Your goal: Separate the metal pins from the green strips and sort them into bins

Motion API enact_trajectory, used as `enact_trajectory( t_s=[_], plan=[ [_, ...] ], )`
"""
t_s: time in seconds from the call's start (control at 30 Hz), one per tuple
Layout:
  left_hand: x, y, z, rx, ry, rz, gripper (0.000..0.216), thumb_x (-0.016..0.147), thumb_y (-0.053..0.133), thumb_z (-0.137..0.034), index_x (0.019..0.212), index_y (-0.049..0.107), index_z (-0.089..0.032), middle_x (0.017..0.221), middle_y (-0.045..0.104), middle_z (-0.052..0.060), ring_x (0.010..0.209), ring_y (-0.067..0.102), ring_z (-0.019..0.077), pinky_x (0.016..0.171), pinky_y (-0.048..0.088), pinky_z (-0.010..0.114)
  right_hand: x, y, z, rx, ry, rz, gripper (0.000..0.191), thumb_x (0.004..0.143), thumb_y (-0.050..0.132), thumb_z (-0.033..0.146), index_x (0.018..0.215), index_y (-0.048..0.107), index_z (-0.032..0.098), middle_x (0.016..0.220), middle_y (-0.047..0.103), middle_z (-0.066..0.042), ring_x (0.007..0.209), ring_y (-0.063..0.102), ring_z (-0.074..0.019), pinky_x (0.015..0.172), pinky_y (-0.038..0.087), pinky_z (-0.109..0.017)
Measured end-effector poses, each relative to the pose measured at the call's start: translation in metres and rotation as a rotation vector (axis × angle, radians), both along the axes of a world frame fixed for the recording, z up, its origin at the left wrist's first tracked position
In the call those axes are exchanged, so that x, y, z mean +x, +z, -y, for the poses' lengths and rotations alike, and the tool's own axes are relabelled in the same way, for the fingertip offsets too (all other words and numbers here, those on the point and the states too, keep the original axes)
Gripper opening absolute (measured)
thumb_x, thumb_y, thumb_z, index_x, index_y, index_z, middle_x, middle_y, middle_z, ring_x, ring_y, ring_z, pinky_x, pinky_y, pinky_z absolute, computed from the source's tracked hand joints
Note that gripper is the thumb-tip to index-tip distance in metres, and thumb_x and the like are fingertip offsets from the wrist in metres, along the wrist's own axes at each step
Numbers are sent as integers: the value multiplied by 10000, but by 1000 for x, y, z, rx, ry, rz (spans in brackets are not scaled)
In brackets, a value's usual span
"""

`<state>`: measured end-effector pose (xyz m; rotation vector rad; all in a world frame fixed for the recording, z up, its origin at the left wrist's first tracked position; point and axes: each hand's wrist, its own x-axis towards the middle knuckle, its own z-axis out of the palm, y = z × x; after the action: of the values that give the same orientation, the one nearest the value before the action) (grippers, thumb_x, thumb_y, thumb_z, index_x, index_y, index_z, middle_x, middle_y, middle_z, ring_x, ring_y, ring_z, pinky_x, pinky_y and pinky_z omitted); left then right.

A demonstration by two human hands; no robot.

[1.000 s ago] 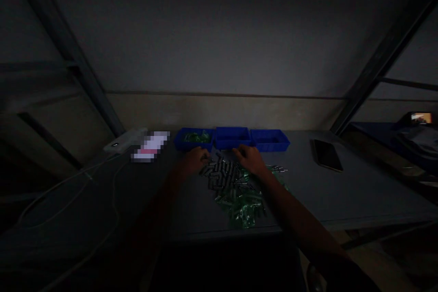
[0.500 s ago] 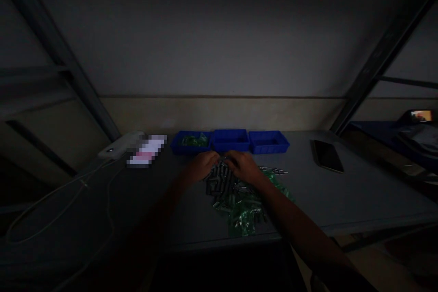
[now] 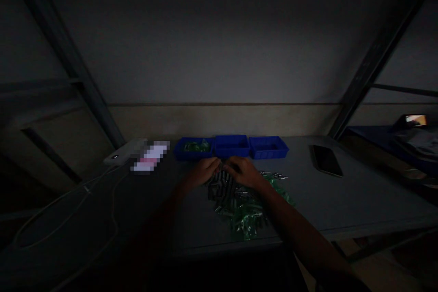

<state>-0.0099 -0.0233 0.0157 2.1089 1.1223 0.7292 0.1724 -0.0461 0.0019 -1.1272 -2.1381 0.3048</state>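
Observation:
My left hand (image 3: 205,170) and my right hand (image 3: 242,171) meet at the far edge of a pile of dark cylindrical parts (image 3: 221,188) on the table. The fingers of both hands are curled closed, their tips nearly touching. Whatever small piece they pinch is too dark to make out. Right of the pile, under and beside my right forearm, lie thin shiny metal pins (image 3: 278,176). Green plastic bags (image 3: 247,221) with parts in them lie nearer the front edge.
Three blue bins stand in a row behind my hands: the left bin (image 3: 178,154) contains green bags, then the middle bin (image 3: 232,150) and right bin (image 3: 270,151). A dark phone (image 3: 326,160) lies right; a lit phone (image 3: 150,159), a white device (image 3: 119,155) and cables lie left.
The view has tilted slightly, so everything sits a little lower. Both hands stay together over the far edge of the pile, with only small finger movement.

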Motion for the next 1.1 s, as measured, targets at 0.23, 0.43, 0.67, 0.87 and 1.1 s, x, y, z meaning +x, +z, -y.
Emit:
enact_trajectory(
  t_s=[0.23, 0.43, 0.67, 0.87, 1.1],
  plan=[
    [7, -5, 0, 102, -75, 167, 217, 807, 499, -323, 963, 544, -178, 856, 651, 42, 818, 615, 165, 721, 470, 264, -1, -8, -8, -48, -124, -96, 359, 901, 378, 349, 605, 479, 172, 563, 465, 35, 554, 434, -94, 551, 300, -219],
    [6, -3, 0, 190, -7, 84, 217, 850, 431, -345, 852, 567, -176, 791, 646, 18, 756, 603, 151, 682, 452, 248, -5, -6, -1, -91, -42, -183, 221, 884, 422, 360, 906, 541, 174, 677, 546, 23, 607, 501, -109, 582, 356, -216],
    [8, -6, 0, 212, 49, 27, 317, 883, 351, -362, 691, 522, -177, 635, 574, -6, 630, 553, 129, 604, 412, 234, -5, -2, 2, 3, -38, -111, 219, 898, 412, 332, 884, 565, 176, 764, 609, -20, 683, 542, -124, 646, 367, -227],
    [12, -7, 2, 239, 9, 175, 189, 830, 471, -329, 929, 537, -183, 811, 635, 12, 774, 609, 143, 686, 445, 230, -6, -4, -1, 5, -143, -113, 364, 926, 330, 351, 695, 539, 163, 623, 555, -5, 580, 490, -111, 582, 329, -224],
    [11, -11, -2, 297, 84, 60, 238, 869, 388, -317, 830, 568, -165, 673, 601, 3, 653, 581, 140, 646, 441, 237, -8, -3, -1, -22, -139, -118, 350, 896, 401, 444, 910, 600, 157, 734, 631, -23, 646, 558, -120, 601, 366, -213]
  ],
)
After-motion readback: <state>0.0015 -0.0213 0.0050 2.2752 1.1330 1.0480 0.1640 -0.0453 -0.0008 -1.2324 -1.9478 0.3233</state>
